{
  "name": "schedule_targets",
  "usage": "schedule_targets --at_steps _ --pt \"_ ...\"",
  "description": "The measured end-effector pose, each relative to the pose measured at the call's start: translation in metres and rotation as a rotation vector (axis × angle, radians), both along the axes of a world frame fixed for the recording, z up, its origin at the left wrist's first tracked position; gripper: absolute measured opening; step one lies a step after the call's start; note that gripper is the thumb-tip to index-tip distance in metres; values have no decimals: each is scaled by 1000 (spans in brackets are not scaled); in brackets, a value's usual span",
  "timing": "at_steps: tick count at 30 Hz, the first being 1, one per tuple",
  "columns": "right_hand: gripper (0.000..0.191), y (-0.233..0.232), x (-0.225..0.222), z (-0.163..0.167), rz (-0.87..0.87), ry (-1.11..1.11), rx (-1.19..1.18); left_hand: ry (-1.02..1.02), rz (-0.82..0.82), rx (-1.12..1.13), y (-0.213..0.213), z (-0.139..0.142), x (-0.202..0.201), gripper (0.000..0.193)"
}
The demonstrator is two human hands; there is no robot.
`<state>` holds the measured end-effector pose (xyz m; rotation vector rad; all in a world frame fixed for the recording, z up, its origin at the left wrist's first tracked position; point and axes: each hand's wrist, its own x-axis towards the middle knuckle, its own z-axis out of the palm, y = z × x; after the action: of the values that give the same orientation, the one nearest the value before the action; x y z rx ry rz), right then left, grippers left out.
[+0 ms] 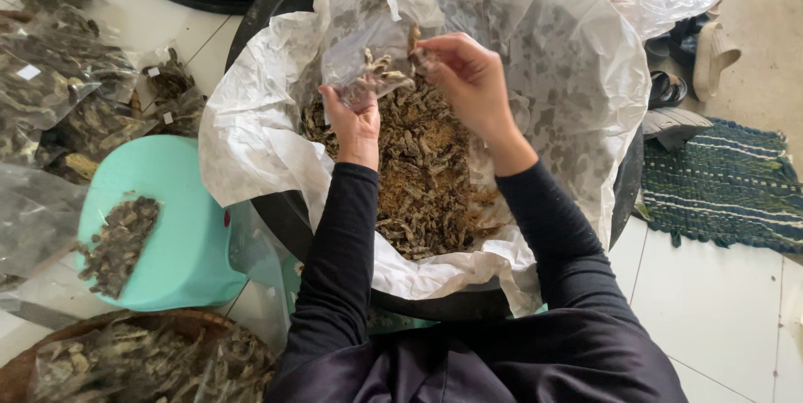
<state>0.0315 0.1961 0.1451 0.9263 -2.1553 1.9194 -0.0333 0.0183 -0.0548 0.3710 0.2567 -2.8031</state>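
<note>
The left hand pinches the lower edge of a small clear plastic bag, fingers closed on the film, so the bag stands upright above the hand with its mouth toward one o'clock. The right hand sits just beside that mouth, at three o'clock from the bag, its fingers drawn together on a few dried brown pieces that stick up between them. Those held pieces are touching or all but touching the bag's opening, so the right hand is the nearer one to the mouth, while the left only steadies the bag from below. A few pieces already lie inside the bag, at its bottom just above the left fingers. Directly beneath both hands, at six o'clock from them, is the heap of dried pieces, long and thin and lying every which way, in a wide black basin lined with crumpled white paper. At nine o'clock from the basin a turquoise plastic stool carries one filled bag, with more filled bags on the tiled floor beyond it. A dark woven mat lies at three o'clock.
</note>
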Motion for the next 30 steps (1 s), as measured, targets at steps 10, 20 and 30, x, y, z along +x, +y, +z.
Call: schedule_targets --at_steps 10,20,30 --pt "20 -5 10 1 -494 567 482 162 -80 -234 9 33 25 41" --pt "19 -6 0 5 -94 241 493 325 -168 -284 26 51 34 32" --pt "26 6 19 37 7 600 630 243 -87 -154 2 42 26 71"
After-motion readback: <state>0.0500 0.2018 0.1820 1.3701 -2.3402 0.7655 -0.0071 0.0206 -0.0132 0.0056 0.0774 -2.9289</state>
